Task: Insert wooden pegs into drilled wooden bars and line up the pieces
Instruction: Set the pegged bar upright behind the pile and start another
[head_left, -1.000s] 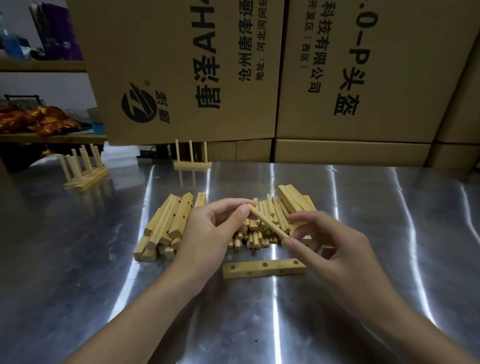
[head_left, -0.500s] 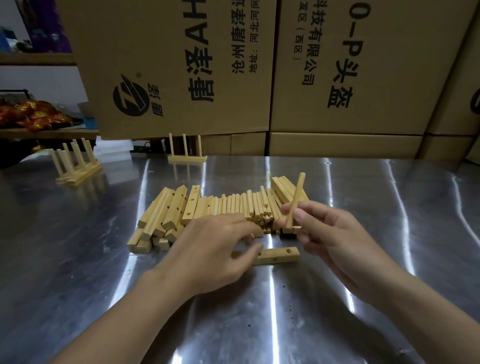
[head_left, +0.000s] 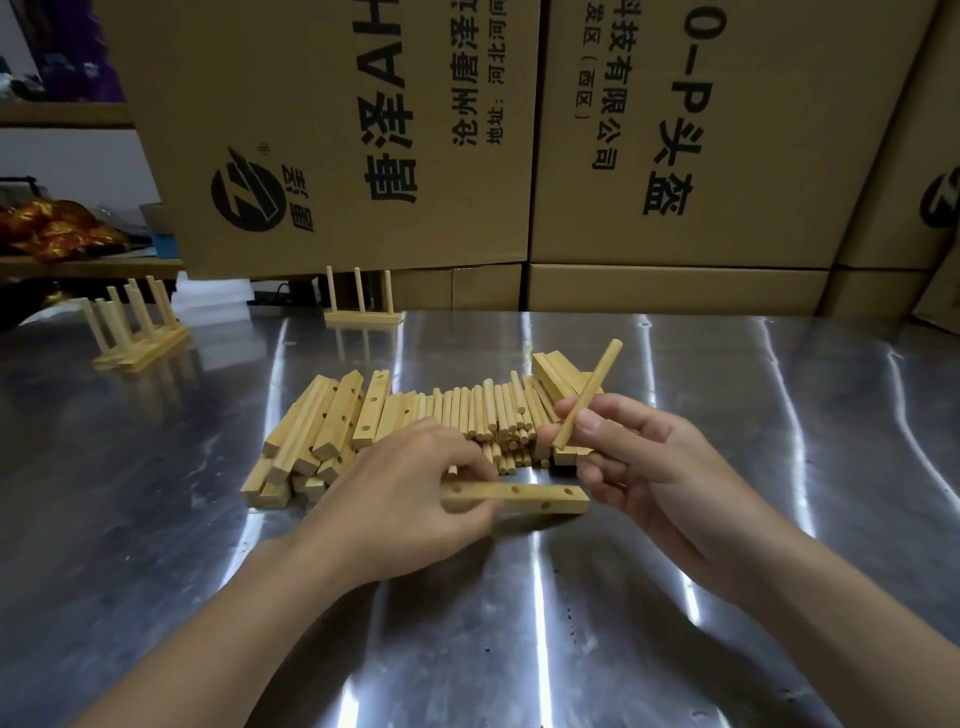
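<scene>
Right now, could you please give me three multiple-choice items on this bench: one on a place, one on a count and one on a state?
1. Where is the drilled bar that the left hand grips?
A. On top of the cardboard boxes
B. Between the pile of loose pieces and the person
C. Behind the pile

2. How many pegs stand in the finished bar at the far centre of the table?
A. One
B. Three
C. Five

3. What is the state of the peg in the right hand?
A. Seated in a hole
B. Lying flat on the table
C. Pinched in the air, tilted, in no hole

Answers: 1 B, the bar shows nearer than the pile; 2 B, three upright pegs show; 3 C, its lower end is clear of the bar.
</scene>
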